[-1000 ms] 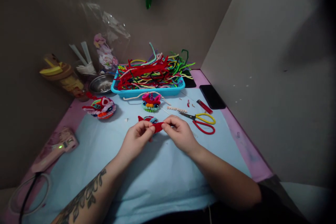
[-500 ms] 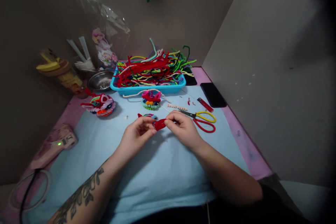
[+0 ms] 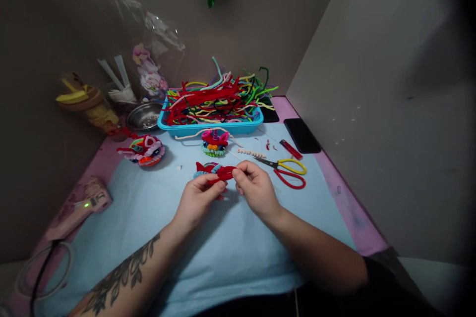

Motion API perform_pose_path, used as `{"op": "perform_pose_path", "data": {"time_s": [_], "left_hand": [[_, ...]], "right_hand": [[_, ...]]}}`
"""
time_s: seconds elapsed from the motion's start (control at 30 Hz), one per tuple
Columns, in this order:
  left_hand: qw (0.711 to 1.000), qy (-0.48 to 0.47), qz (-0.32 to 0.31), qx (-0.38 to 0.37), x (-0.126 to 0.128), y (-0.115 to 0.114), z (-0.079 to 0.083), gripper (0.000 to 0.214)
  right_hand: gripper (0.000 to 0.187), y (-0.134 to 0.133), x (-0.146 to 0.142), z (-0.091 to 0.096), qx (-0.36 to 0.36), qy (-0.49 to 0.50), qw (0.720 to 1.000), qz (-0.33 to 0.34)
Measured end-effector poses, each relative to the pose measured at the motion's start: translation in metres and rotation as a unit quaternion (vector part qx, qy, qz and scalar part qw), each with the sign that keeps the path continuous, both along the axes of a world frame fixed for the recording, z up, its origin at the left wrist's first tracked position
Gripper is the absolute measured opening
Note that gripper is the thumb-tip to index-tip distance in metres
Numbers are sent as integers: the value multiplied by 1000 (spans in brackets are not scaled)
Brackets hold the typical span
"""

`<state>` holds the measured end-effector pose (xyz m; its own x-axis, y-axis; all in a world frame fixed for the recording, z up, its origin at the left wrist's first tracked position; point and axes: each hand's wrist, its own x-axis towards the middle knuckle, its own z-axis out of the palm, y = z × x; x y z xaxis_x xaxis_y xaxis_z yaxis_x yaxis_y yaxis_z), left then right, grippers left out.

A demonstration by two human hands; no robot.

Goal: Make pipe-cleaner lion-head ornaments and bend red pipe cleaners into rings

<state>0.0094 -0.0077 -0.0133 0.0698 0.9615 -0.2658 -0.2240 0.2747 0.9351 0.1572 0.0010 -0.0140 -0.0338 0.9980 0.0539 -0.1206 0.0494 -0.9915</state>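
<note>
Between my two hands is a small red fuzzy pipe-cleaner piece (image 3: 225, 173). My left hand (image 3: 201, 195) pinches its left end, thumb on the near side. The fingers of my right hand (image 3: 256, 187) are closed on its right end. Just behind the left fingers lies a red and light-blue pipe-cleaner piece (image 3: 208, 168), partly hidden by the hand. Beyond it, a small lion-head figure (image 3: 214, 143) in red, orange and mint sits upright on the cloth. Scissors (image 3: 288, 171) with one yellow and one red handle lie right of my right hand.
A blue tray (image 3: 211, 130) heaped with coloured pipe cleaners (image 3: 215, 96) stands at the back. Another lion head (image 3: 145, 150) and a metal bowl (image 3: 147, 118) are at left. A red cutter (image 3: 291, 149), a phone (image 3: 302, 135) and a pink power strip (image 3: 80, 208) lie near the edges.
My left hand has shifted slightly down, and its fingers have closed more over the red piece. More of the red and light-blue piece behind now shows. My right hand stays almost in place.
</note>
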Motion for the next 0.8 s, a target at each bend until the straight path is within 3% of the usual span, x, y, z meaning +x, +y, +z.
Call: {"op": "perform_pose_path", "data": {"time_s": [0.27, 0.47, 0.8], "left_hand": [[990, -132, 45, -12, 7, -3, -3, 35], [977, -207, 33, -36, 10, -3, -7, 38], [975, -205, 77, -30, 11, -4, -4, 34]], "right_hand": [[23, -5, -6, 0, 49, -51, 997, -29], [17, -9, -6, 1, 154, -120, 979, -58], [14, -11, -6, 1, 213, -144, 963, -80]]}}
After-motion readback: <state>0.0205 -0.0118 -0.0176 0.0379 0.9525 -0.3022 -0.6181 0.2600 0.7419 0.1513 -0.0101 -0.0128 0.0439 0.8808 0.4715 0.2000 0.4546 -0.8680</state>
